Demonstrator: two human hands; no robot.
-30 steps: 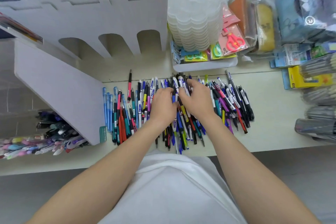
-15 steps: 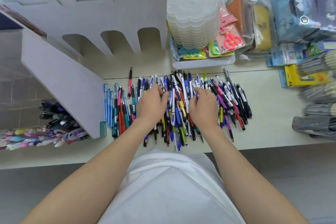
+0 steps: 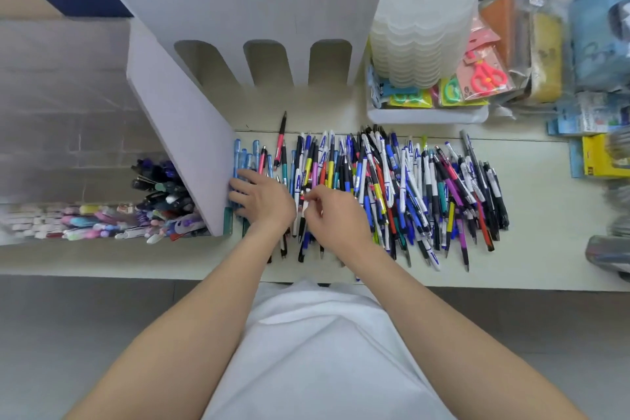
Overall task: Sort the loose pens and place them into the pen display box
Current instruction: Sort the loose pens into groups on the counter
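A wide heap of loose pens (image 3: 402, 187) in many colours lies across the pale shelf. The white pen display box (image 3: 259, 10), with three arched openings, stands behind it, and its slanted side wall (image 3: 180, 133) comes down at the left. My left hand (image 3: 262, 198) lies flat with spread fingers on the light blue pens (image 3: 245, 153) next to that wall. My right hand (image 3: 335, 215) is just right of it, fingers curled, thumb and forefinger pinching a pen (image 3: 302, 201) at the heap's left part.
Clear compartments at the left hold dark pens (image 3: 160, 187) and pastel pens (image 3: 85, 222). A stack of translucent cups (image 3: 422, 17) sits in a white tray (image 3: 426, 116) behind the heap. Packaged scissors (image 3: 487, 75) and bagged stationery fill the right side. The shelf's front edge (image 3: 136, 269) runs below the pens.
Both hands have shifted left over the heap. My left hand went from the middle pens to the blue pens by the box wall, and my right hand followed to the left part.
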